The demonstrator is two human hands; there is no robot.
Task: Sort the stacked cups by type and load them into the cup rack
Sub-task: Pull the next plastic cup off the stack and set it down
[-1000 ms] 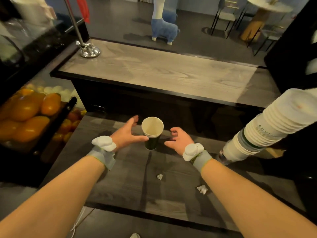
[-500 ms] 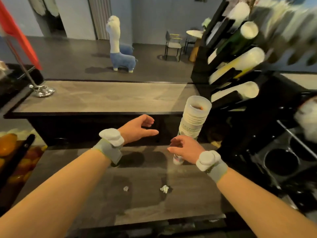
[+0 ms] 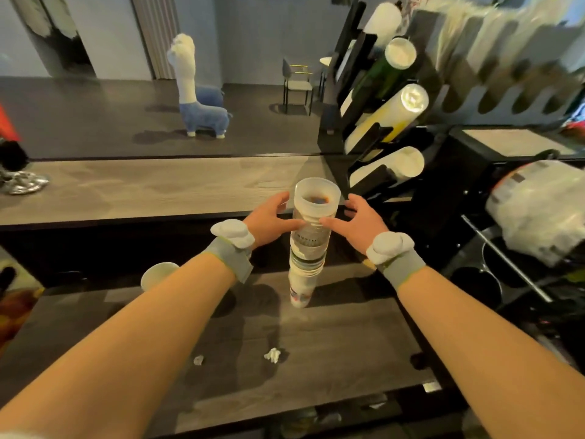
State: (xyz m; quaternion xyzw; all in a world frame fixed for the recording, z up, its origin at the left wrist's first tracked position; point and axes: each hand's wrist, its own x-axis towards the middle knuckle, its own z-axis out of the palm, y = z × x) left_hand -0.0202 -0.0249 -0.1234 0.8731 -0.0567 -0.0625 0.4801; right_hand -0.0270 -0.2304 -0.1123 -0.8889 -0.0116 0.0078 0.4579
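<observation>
Head view, the only one: the cup stack (image 3: 308, 245) stands upright on the dark wood counter (image 3: 316, 343), centre frame, just in front of the raised ledge (image 3: 142, 185). Its top cups are translucent, with something brownish down inside. The lower ones are white with a green band and print too blurred to read.

The left hand (image 3: 269, 217) is curved round the upper stack, thumb on the near face and fingers reaching past the rim on the far side. It looks like a loose hold (how hard it presses can't be told). The right hand (image 3: 357, 220) mirrors it on the other side. Its thumb tip touches the stack, but the fingers are spread, with a dark gap to the rim, so it is not closed on anything. Both wrists carry grey bands with white pods.

The black cup rack (image 3: 354, 99) stands back right, close to the stack. It holds tilted rows: a white row (image 3: 389, 167) lowest, a yellowish row (image 3: 389, 115) above it, and a green row (image 3: 380, 74) higher up.

A single paper cup (image 3: 158, 274) sits on the counter to the left, partly behind the left forearm. Two crumpled paper scraps (image 3: 273, 354) lie near the front of the counter. A plush alpaca (image 3: 199, 99) stands on the floor beyond.
</observation>
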